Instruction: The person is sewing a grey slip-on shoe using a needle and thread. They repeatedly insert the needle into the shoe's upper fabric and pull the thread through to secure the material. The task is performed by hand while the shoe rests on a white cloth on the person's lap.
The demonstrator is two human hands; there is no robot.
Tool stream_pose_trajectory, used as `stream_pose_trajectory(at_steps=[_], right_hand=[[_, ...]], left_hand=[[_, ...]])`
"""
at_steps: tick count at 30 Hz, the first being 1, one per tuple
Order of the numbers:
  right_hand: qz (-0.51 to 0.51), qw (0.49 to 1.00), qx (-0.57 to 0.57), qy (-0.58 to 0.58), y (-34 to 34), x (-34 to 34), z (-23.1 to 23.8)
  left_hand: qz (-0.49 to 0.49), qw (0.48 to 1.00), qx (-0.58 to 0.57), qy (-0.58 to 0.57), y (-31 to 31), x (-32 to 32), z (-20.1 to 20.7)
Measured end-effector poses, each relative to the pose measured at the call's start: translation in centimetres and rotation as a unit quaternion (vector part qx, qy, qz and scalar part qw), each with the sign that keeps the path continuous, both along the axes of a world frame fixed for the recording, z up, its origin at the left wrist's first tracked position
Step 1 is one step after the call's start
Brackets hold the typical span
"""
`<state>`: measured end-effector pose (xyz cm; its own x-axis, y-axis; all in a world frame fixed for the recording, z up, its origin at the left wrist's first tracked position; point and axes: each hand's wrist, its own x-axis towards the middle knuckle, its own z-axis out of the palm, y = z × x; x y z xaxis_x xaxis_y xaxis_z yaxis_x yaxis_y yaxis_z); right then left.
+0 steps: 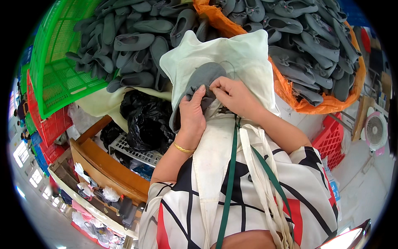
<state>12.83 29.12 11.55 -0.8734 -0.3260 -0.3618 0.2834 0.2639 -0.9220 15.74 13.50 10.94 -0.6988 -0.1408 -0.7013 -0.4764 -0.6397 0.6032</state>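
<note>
A loose patterned shirt [178, 216] in white, black and red fills the lower middle, with a cream apron [211, 162] over its front and a green strap [231, 178] hanging down it. Ahead on the left, a heap of grey shoes [143, 42] reaches to a bright green crate [58, 94]; how many lie inside the crate is hard to tell. Ahead on the right, an orange sack [359, 81] is full of more grey shoes. At the left side stands a brown wooden bench [114, 164], with a crumpled black bag [149, 126] between it and the apron. A white cloth [251, 52] is spread under both hands. To the right are a red crate [331, 141] and, farther out, a small round fan [376, 129]. The left hand [192, 110] grips a grey shoe [208, 74] by its side, thumb on top; that shoe is over the middle of the cloth. The right hand [234, 94] is at the shoe's right edge, thumb and forefinger pressed together; anything between them is too small to make out. A gold bangle [184, 150] circles the left wrist.
</note>
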Motion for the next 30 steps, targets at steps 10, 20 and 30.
stream_pose_trajectory(at_steps=[10, 20, 30], right_hand=[[-0.001, 0.995, 0.016, 0.101, 0.0, 1.0, -1.5], [0.008, 0.986, 0.121, 0.111, -0.6, -1.8, -0.5], [0.039, 0.917, 0.163, 0.362, -0.6, -3.4, -2.0]], left_hand=[[-0.006, 1.000, 0.007, -0.023, -0.4, -0.7, 0.5], [-0.065, 0.996, -0.014, 0.062, 0.5, 1.0, -1.0], [-0.093, 0.995, -0.002, 0.044, 0.4, 1.2, -1.7]])
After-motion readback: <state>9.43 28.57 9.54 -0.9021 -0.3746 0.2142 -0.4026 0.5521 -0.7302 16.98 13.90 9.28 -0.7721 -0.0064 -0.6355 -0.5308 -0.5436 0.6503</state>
